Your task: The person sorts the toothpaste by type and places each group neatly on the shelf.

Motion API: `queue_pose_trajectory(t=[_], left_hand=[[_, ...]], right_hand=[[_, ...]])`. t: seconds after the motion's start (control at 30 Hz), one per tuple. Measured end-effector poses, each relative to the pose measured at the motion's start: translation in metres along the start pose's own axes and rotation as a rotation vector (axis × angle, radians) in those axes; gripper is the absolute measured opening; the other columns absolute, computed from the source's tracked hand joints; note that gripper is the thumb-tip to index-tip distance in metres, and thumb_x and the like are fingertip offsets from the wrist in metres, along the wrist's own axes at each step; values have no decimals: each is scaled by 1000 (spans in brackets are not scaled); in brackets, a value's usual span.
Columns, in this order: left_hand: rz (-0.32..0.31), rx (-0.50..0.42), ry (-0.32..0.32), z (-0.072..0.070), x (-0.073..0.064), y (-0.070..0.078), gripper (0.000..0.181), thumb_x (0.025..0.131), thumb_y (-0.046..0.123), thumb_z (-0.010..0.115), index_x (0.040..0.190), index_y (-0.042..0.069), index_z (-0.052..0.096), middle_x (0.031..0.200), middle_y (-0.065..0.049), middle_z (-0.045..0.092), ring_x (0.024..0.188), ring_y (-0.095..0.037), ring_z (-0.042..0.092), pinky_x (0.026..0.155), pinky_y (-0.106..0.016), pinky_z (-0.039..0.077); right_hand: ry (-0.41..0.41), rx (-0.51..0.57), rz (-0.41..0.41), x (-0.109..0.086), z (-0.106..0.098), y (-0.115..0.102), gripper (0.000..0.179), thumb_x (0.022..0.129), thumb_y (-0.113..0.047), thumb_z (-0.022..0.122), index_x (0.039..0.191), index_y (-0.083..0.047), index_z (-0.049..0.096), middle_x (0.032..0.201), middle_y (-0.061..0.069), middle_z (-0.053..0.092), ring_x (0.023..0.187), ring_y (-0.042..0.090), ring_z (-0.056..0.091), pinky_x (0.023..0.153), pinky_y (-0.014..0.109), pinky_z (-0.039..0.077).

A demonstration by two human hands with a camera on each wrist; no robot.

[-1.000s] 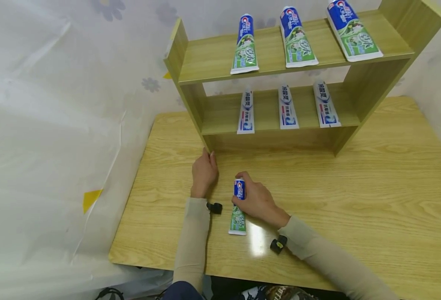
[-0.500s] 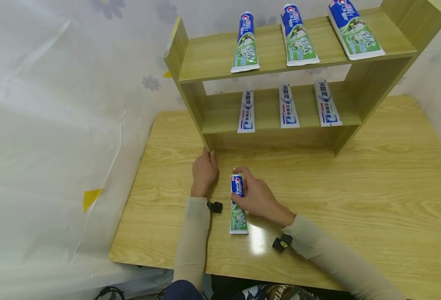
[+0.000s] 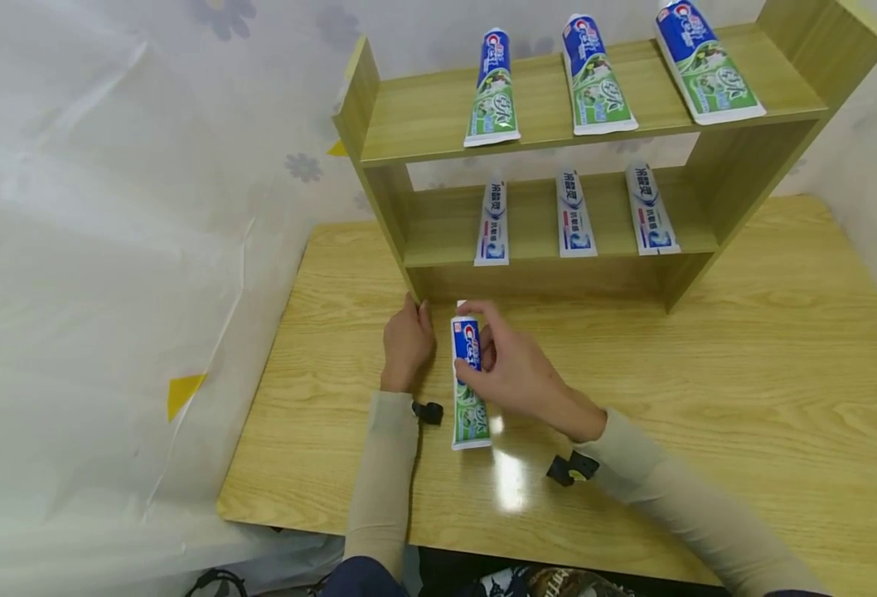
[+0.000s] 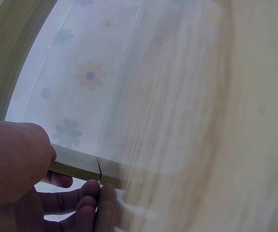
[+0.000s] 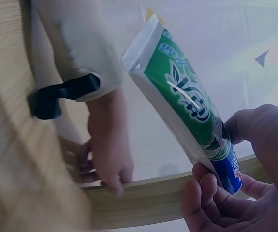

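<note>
In the head view my right hand [image 3: 516,369] grips a green-and-blue Crest toothpaste tube [image 3: 472,419], its cap end pointing at the shelf. The right wrist view shows the thumb on one side of the tube [image 5: 182,92] and curled fingers on the other, near its blue end. My left hand [image 3: 407,342] is at the foot of the wooden shelf unit [image 3: 531,220], on its left front corner. Seen from the left wrist, the thumb and fingers of this hand [image 4: 13,169] pinch the edge of the side board [image 4: 78,169].
Three Crest tubes [image 3: 597,91] lie on the upper shelf, white end toward the front. Below them, three smaller white toothpaste tubes [image 3: 574,220] lie on the middle shelf. The wooden table [image 3: 767,398] extends to the right; plastic sheeting [image 3: 95,332] hangs at the left.
My right hand has lifted the toothpaste tube and carried it forward, closer to the shelf unit. The left hand stays at the shelf's corner.
</note>
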State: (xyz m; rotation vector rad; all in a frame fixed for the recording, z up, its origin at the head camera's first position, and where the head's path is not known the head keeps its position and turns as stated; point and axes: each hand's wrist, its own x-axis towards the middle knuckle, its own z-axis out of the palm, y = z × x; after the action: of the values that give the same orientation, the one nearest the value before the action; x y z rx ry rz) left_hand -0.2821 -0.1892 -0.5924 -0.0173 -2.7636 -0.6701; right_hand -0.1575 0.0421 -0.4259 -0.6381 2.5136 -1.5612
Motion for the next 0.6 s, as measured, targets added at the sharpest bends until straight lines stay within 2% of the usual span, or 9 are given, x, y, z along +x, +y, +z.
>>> queue_pose_trajectory(t=[0.2,0.33,0.4,0.43,0.57,0.6], left_hand=[[2,-1,6,1,1,-1,39,118,39,40,116,5,60,90,-27,74,87,-52,75,75,-63,57],[7,-4,8,-1,-1,0,40,118,38,40,117,3,60,90,-28,74,85,-53,75,73,-64,57],[8,-27,11,-5,-2,3,41,118,36,40,117,1,59,89,-29,73,83,-54,74,72,-65,56],[1,-50,-4,-12,-3,8,39,118,34,41,117,0,59,89,-30,72,84,-54,74,73,-66,56],[-10,-97,-32,-18,-5,11,32,115,35,44,115,7,59,88,-22,73,76,-45,72,68,-60,54],[-10,-122,-44,-24,-7,15,29,114,33,45,116,8,59,88,-21,74,75,-42,71,67,-58,54]], right_hand=[[46,25,-108,11,-17,-23,69,95,-6,77,155,-16,44,89,6,69,69,17,62,57,28,53],[97,-18,-222,21,-28,-44,67,94,-5,77,153,-13,47,85,4,70,65,15,61,57,27,51],[118,-58,-279,27,-35,-58,65,94,-7,77,151,-13,47,83,3,68,65,14,60,56,27,50],[124,-76,-303,30,-38,-66,64,95,-8,77,151,-13,47,83,3,68,64,14,59,56,27,50],[135,-106,-363,44,-53,-97,63,96,-11,76,151,-14,46,83,2,66,66,14,59,56,29,50],[134,-109,-370,48,-57,-104,62,97,-12,75,152,-14,46,84,2,66,66,15,59,57,29,50]])
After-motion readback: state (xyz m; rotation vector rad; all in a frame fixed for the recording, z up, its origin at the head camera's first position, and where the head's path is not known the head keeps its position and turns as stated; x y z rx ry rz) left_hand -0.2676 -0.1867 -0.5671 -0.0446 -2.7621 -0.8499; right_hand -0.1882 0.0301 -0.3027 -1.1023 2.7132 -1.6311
